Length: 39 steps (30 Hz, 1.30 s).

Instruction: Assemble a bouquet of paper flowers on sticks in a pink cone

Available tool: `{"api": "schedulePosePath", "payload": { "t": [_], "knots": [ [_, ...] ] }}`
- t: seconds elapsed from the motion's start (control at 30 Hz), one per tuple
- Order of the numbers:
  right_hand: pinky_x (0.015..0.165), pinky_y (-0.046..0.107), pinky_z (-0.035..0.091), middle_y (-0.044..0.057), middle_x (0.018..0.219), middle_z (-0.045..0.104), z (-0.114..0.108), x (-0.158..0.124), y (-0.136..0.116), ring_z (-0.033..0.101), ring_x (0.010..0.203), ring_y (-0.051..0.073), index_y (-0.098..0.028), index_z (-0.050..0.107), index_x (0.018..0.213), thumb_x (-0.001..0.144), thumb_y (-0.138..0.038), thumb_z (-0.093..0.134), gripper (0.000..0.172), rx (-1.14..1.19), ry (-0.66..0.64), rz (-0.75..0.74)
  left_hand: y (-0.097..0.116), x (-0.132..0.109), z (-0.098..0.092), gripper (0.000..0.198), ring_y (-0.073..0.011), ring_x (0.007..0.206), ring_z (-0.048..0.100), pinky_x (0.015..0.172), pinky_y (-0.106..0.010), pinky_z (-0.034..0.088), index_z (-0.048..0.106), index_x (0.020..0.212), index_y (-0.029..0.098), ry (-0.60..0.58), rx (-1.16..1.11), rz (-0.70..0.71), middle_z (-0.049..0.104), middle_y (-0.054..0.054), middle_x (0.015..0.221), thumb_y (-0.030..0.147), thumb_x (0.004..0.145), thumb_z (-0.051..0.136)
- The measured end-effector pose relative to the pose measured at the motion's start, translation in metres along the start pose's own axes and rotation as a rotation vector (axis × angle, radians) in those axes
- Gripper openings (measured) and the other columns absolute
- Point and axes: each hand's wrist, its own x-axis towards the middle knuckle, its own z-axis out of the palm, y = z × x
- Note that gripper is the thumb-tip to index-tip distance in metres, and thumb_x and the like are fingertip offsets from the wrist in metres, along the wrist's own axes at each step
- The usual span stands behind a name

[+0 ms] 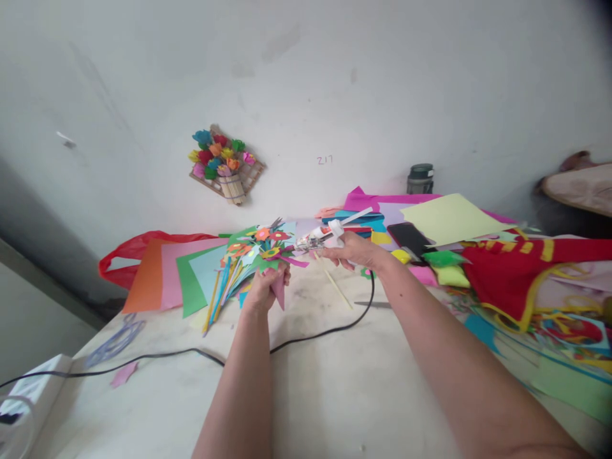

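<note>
My left hand (268, 287) is wrapped round a small paper flower bouquet (271, 250) whose pink cone-shaped wrap (279, 296) points down below the fingers. Orange, red and yellow paper flowers fan out above it. In my right hand (351, 250) is a white hot glue gun (329, 234), a white glue stick (357, 217) jutting from its back and a black cord (329, 333) trailing from it. The gun's nozzle is at the bouquet's right side; whether it touches the paper I cannot tell. A thin pale stick (335, 282) lies below the gun.
Coloured paper sheets (167, 274) and yellow and blue paper sticks (210, 303) lie to the left. At right are a phone (408, 239), a red cloth with yellow trim (507, 274) and paper scraps. A white power strip (41, 392) sits front left. Flower decoration (227, 162) hangs on the wall.
</note>
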Motion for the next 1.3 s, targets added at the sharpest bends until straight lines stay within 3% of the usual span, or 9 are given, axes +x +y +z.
{"api": "schedulePosePath", "payload": {
  "t": [0.43,0.8,1.3],
  "knots": [
    [0.034,0.019,0.032,-0.006,0.046,0.044,-0.0008,-0.0010,0.0001,0.038,0.034,0.005,-0.017,0.055,0.070,0.069,-0.054,0.065,0.038,-0.013,0.004,-0.003,-0.0007,0.0004,-0.0009,0.032,-0.0107,0.056,0.050,0.050,-0.023,0.038,0.058,0.068,0.013,-0.007,0.012,0.001,0.056,-0.002,0.066,0.034,0.050,0.076],
    [0.032,0.019,0.031,-0.006,0.048,0.051,-0.0014,-0.0001,0.0047,0.039,0.033,0.005,-0.015,0.056,0.073,0.069,-0.049,0.068,0.036,0.099,0.011,-0.018,-0.0003,0.0005,-0.0021,0.032,-0.0099,0.056,0.050,0.051,-0.023,0.037,0.055,0.062,0.013,-0.010,-0.003,-0.001,0.054,-0.001,0.066,0.032,0.049,0.077],
    [0.032,0.018,0.031,-0.005,0.047,0.051,0.0015,0.0018,0.0014,0.039,0.032,0.004,-0.016,0.055,0.070,0.069,-0.050,0.067,0.036,0.045,0.025,-0.017,0.0030,-0.0001,0.0040,0.032,-0.0106,0.054,0.049,0.049,-0.024,0.038,0.056,0.063,0.014,0.020,0.033,-0.001,0.054,-0.001,0.063,0.030,0.045,0.077]
  ]
}}
